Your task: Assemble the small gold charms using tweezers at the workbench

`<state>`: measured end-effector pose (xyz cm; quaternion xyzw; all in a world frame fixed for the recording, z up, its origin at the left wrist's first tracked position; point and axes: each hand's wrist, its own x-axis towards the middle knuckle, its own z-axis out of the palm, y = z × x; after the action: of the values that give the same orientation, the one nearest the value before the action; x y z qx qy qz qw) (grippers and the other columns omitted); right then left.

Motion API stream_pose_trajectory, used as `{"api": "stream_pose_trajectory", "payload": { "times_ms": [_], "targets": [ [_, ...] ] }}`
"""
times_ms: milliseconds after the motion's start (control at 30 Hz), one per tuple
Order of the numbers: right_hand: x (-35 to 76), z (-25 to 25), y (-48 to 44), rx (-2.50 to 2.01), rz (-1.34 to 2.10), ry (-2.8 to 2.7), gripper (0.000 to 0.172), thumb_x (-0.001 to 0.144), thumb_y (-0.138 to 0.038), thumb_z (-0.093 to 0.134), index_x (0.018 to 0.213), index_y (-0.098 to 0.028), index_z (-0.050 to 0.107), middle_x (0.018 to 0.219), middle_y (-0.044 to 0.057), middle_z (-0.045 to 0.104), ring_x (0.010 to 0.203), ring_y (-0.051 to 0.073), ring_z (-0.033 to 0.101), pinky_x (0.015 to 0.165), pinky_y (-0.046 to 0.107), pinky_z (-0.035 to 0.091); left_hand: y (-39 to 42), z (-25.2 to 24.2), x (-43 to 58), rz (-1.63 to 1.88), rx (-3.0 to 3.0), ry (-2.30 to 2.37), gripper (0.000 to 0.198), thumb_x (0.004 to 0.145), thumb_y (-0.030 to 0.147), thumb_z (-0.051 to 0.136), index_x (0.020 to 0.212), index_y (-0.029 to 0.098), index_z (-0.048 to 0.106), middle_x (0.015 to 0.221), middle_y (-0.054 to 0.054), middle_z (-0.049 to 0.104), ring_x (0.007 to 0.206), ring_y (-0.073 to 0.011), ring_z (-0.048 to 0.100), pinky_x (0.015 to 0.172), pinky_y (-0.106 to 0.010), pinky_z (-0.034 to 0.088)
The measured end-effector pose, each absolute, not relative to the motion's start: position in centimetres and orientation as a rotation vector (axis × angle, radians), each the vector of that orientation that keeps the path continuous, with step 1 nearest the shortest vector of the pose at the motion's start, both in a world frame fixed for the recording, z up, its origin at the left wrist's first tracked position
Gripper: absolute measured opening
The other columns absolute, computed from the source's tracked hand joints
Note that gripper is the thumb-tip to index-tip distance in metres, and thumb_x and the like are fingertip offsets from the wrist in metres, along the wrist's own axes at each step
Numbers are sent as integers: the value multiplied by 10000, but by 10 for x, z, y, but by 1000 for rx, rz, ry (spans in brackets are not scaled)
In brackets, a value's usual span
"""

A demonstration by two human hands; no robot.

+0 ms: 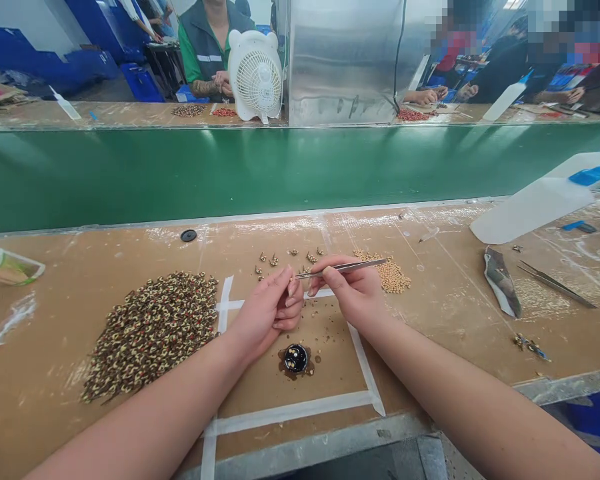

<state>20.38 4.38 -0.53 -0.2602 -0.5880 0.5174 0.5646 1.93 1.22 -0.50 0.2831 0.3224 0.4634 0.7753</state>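
My right hand (355, 293) grips metal tweezers (357, 266), held nearly level with the tips pointing left. Those tips meet the fingertips of my left hand (267, 310), whose fingers are closed in a pinch; whatever sits there is too small to make out. Below my hands, a small black cap (296, 361) holds dark liquid with a few pale beads in it, and wet stains surround it. Left of my left hand lies a big heap of small brown, cream and red pieces (153, 330). Tan beads (394, 275) are piled just beyond my right hand.
Several loose small pieces (274, 260) lie behind my hands. Farther off are a black disc (189, 235), a large white squeeze bottle (535, 200), spare tweezers (560, 285) and a plastic container (7, 263). A green divider (230, 170) crosses the back; people sit beyond it near a white fan (257, 77).
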Motion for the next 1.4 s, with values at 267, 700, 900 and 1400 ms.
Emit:
{"api": "stream_pose_trajectory", "payload": {
  "times_ms": [267,700,900,1400],
  "targets": [
    [204,-6,43,-631,1223,-1384,250,1019,-471,790,977,-224,807,776,17,791,667,153,778,661,304,696,12,3,21,960,628,693,519,951,546,840,794,180,507,674,76,424,486,-25,196,409,-103,227],
    [206,-5,45,-654,1245,-1325,294,1020,-509,782,947,-224,802,696,-5,746,630,131,734,646,283,655,10,5,21,963,661,694,440,1004,531,781,870,185,545,755,61,474,486,-19,201,408,-110,201],
    [206,-2,44,-655,1153,-1373,303,1037,-510,748,944,-225,792,723,2,753,628,141,733,630,303,651,12,7,21,955,645,684,438,994,526,798,879,185,549,769,60,477,490,-21,188,402,-110,190],
    [212,-2,43,-581,675,-1721,139,1092,-332,677,1070,-268,797,864,29,816,760,187,747,715,382,598,16,5,18,1014,580,730,470,822,451,985,830,145,629,721,80,477,491,-6,166,384,-84,201]
  ]
}}
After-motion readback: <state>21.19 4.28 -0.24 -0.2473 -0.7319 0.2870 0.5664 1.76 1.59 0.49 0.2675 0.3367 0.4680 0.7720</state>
